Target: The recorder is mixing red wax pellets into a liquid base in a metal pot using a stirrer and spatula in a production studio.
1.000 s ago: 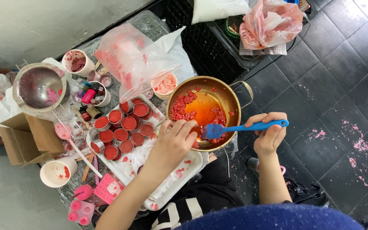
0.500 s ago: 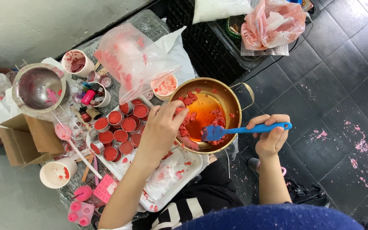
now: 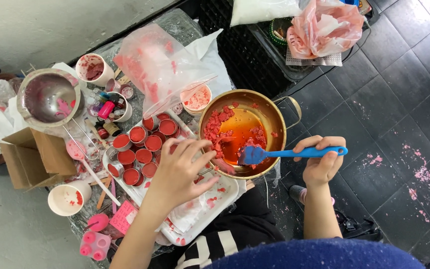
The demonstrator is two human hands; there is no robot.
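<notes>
wax in the pot [image 3: 274, 112] is part melting, chunks remaining; right hand [image 3: 322, 162] is gripping the spatula [image 3: 294, 153], left hand [image 3: 180, 172] is hovering open beside the filled tins [image 3: 140, 147].

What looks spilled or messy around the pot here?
Red wax bits lie scattered on the white tray beside the pot, and pink splatter marks the dark floor tiles on the right. Smears also coat the plastic bag.

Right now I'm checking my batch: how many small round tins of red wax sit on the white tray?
About 10 red-filled tins, clustered in rows on the white tray beside the brass pot; the left hand may hide more.
</notes>
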